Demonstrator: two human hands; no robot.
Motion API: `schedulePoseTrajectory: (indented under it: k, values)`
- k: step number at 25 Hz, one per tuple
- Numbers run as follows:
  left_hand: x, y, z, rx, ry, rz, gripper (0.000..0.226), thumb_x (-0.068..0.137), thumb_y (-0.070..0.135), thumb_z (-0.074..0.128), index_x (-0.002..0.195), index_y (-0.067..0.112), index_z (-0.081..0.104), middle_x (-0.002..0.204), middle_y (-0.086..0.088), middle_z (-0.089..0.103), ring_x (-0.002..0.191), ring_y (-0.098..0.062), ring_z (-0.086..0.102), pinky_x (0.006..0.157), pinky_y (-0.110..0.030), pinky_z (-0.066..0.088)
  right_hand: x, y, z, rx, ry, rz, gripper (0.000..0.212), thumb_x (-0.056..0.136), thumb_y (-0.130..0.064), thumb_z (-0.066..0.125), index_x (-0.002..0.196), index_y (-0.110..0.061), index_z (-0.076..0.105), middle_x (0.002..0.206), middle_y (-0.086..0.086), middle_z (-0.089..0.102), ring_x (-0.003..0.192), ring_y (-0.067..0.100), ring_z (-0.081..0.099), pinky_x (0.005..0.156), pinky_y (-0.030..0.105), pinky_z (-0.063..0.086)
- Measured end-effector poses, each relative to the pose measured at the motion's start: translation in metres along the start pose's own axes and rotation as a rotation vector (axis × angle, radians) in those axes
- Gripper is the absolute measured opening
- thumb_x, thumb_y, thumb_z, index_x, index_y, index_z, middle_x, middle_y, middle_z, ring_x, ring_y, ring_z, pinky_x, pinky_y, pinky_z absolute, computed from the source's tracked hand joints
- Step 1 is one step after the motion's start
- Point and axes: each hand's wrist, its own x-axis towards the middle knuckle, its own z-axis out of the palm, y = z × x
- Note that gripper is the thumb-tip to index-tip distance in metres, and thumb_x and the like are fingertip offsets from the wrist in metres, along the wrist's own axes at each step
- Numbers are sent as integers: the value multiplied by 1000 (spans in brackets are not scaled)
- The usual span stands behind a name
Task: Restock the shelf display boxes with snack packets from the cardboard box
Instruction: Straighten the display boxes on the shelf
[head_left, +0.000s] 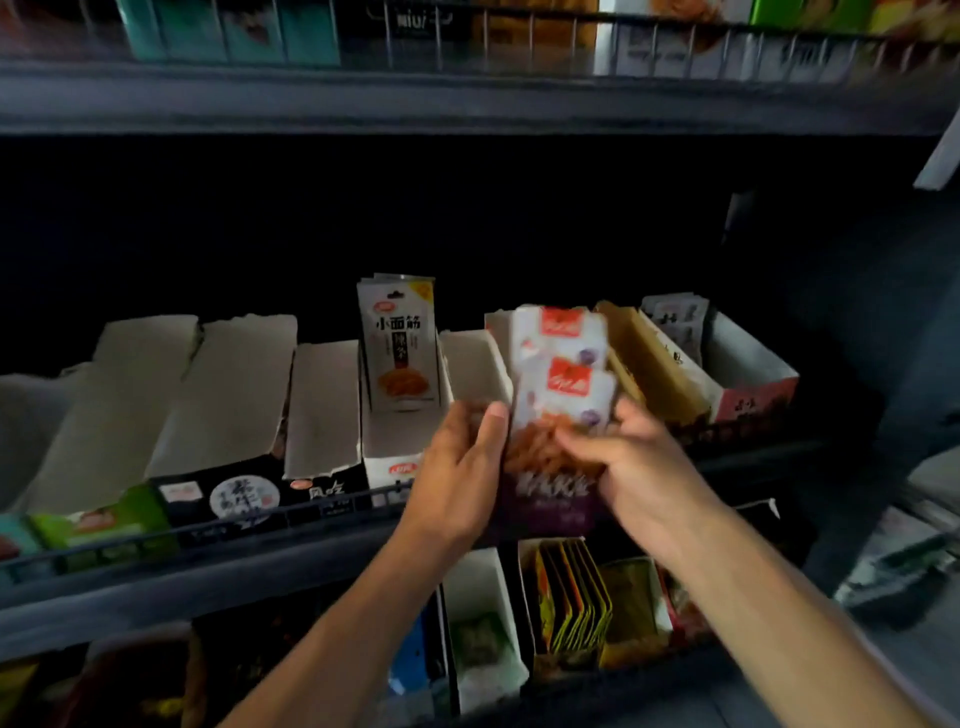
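From your head camera, you are facing the middle shelf (363, 551), where a row of open display boxes sits behind a low wire rail. Your left hand (460, 462) and right hand (631, 467) meet over the purple-fronted display box (550, 501), and between them you hold a small stack of white snack packets (563, 374) with red labels, standing upright and leaning slightly back into that box. Your left thumb lies against the left edge of the packets with the fingers curled behind them; your right fingers (582, 444) curl over the lower front of the stack, pinching it. The picture is blurred around the hands, so you cannot tell how many packets there are beyond two visible fronts. Just to the left, a white display box (389, 462) holds an upright white and yellow packet (400, 343). Further left stand black-fronted boxes (244, 493) with raised white flaps. To the right is a pink-fronted box (753, 400) with pale packets at its back. On the shelf below, a box holds a row of yellow packets (571, 597) on edge.
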Motion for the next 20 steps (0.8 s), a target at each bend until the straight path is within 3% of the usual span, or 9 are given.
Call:
schedulePoseTrajectory:
  k: [2, 4, 6, 8, 10, 12, 15, 18, 20]
  values:
    - [34, -3, 3, 498, 47, 202, 26, 98, 34, 53, 121, 23, 57, 116, 4, 64, 101, -19, 65, 87, -38, 53, 36, -21, -19, 32, 107, -122, 46, 72, 2, 68, 115, -12, 65, 110, 6, 74, 105, 24, 68, 93, 43, 49]
    - [58, -9, 12, 966, -82, 410, 43, 94, 33, 55, 135, 26, 46, 135, 2, 52, 108, -22, 61, 97, -43, 48, 76, -38, -30, 46, 177, -206, 38, 80, 6, 66, 113, -12, 64, 109, 5, 73, 102, 21, 69, 90, 42, 51]
    - [81, -20, 20, 1226, -284, 424, 53, 93, 36, 57, 141, 26, 37, 145, 0, 41, 115, -24, 58, 102, -45, 46, 121, -44, -28, 52, 168, -260, 37, 83, 8, 64, 113, -13, 62, 108, 4, 72, 102, 22, 68, 90, 41, 52]
    - [97, -25, 23, 1209, -451, 377, 36, 97, 34, 54, 130, 19, 52, 132, -3, 52, 109, -24, 60, 95, -40, 50, 162, -35, -16, -16, 153, -275, 45, 80, 12, 66, 118, -9, 59, 109, 6, 71, 104, 22, 67, 89, 37, 52]
    - [102, -33, 26, 1129, -509, 375, 25, 100, 35, 51, 114, 18, 62, 115, -3, 63, 99, -21, 61, 88, -37, 50, 190, -21, -3, -150, 125, -273, 54, 75, 18, 67, 125, -1, 55, 114, 12, 68, 106, 24, 66, 82, 29, 55]
    - [96, -36, 27, 1099, -491, 432, 19, 100, 32, 51, 109, 19, 62, 107, -2, 65, 93, -22, 62, 85, -39, 52, 206, -11, 1, -461, 72, -284, 56, 75, 14, 73, 125, -2, 55, 119, 14, 66, 111, 25, 64, 88, 29, 55]
    - [94, -43, 27, 1082, -455, 486, 14, 98, 27, 53, 106, 19, 61, 103, -1, 65, 87, -23, 64, 81, -40, 55, 219, -6, -7, -1037, 39, -377, 67, 74, -13, 84, 131, -15, 49, 128, 3, 62, 118, 19, 59, 100, 40, 51]
    - [94, -45, 27, 1073, -437, 520, 12, 97, 25, 54, 107, 19, 60, 104, 0, 65, 87, -23, 66, 81, -39, 56, 222, -8, -15, -1226, 51, -504, 92, 72, -22, 86, 145, -21, 30, 140, 0, 50, 127, 18, 50, 101, 39, 49]
    - [92, -47, 28, 1073, -424, 535, 13, 97, 25, 55, 108, 20, 60, 107, 0, 66, 89, -23, 67, 80, -38, 54, 222, -10, -22, -1357, 38, -506, 89, 74, -24, 84, 144, -23, 30, 135, -3, 48, 123, 16, 48, 92, 31, 46]
